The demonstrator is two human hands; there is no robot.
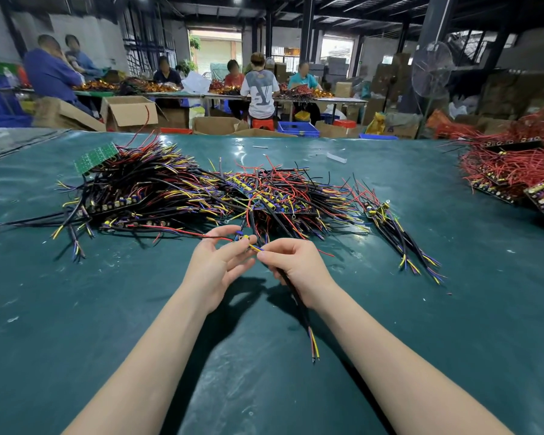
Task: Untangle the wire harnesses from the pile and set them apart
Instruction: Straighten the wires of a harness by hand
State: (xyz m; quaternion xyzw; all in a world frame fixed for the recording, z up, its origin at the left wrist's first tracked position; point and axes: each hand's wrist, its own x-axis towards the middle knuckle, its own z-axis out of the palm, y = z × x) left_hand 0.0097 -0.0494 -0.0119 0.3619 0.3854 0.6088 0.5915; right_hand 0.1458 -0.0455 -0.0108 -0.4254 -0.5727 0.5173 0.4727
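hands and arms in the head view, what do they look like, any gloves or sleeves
The left hand and right hand wear no gloves, rings or watch. The left forearm and right forearm show no sleeve up to the frame's edge.

I'm looking into a factory workshop: my green table (107,309) heaped with harnesses (176,189), red wires (515,161) piled at its right, workers (259,89) seated along a bench (336,100) behind, open cartons (129,113) and blue crates (297,128) on the floor, a fan (431,70).
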